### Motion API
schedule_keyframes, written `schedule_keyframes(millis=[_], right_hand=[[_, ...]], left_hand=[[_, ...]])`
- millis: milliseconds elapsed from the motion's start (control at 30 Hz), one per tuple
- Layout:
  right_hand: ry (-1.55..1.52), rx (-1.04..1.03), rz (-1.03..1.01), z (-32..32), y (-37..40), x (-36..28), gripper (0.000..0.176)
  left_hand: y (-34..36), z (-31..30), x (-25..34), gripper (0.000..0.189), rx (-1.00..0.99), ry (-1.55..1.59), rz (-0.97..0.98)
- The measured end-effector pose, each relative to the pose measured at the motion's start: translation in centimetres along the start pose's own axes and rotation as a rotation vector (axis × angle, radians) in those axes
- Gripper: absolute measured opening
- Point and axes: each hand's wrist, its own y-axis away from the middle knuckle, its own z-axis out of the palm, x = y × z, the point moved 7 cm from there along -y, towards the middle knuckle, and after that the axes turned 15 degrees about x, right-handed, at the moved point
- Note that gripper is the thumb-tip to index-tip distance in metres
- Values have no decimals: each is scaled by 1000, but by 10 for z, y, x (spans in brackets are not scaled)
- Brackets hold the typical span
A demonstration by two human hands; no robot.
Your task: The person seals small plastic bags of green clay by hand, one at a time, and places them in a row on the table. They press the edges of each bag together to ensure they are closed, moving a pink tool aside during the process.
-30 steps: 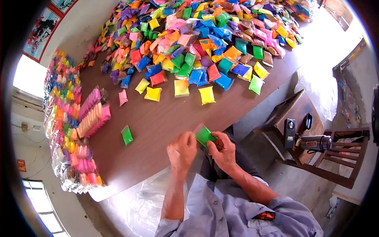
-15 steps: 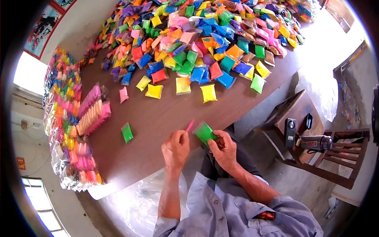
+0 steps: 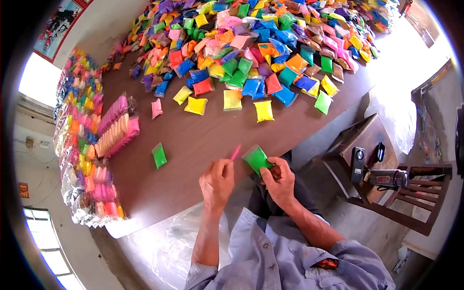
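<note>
My left hand (image 3: 217, 182) is closed on a thin pink stick (image 3: 236, 152), whose end points up toward the table. Between the thumb and fingers of my right hand (image 3: 280, 181) is a green packet (image 3: 257, 160), held just right of the stick and not touching it. Another green packet (image 3: 159, 155) lies alone on the brown table (image 3: 193, 140), left of my hands. Yellow packets, among them one bright yellow packet (image 3: 264, 111), lie farther up, at the near edge of a big heap.
The heap of coloured packets (image 3: 237, 58) covers the far table. Rows of bagged packets (image 3: 82, 145) line the left edge, beside stacked pink and peach packets (image 3: 116, 128). At right, a wooden stool (image 3: 369, 145) holds a flask (image 3: 389, 178) and a black device (image 3: 357, 162).
The view has shifted a little, so the table things appear slightly displaced. My right hand and its green packet sit slightly farther right from the stick. Both hands keep their holds.
</note>
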Motion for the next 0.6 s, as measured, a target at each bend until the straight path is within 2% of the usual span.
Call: schedule_keyframes(millis=[67,167,400,500,600], right_hand=[[1,5,32,0,0,0,29],[23,-44,8,2,0,2,28],[35,-65,-19,1,0,1,29],[15,-57,-36,2,0,0,29],[-16,-63,17,2,1,4,28]], left_hand=[[3,1,21,5,-16,214,42],[9,15,36,2,-85,243,44],[-19,27,10,4,-35,109,57],[-14,17,31,7,-28,198,80],[5,24,37,7,-102,280,89]])
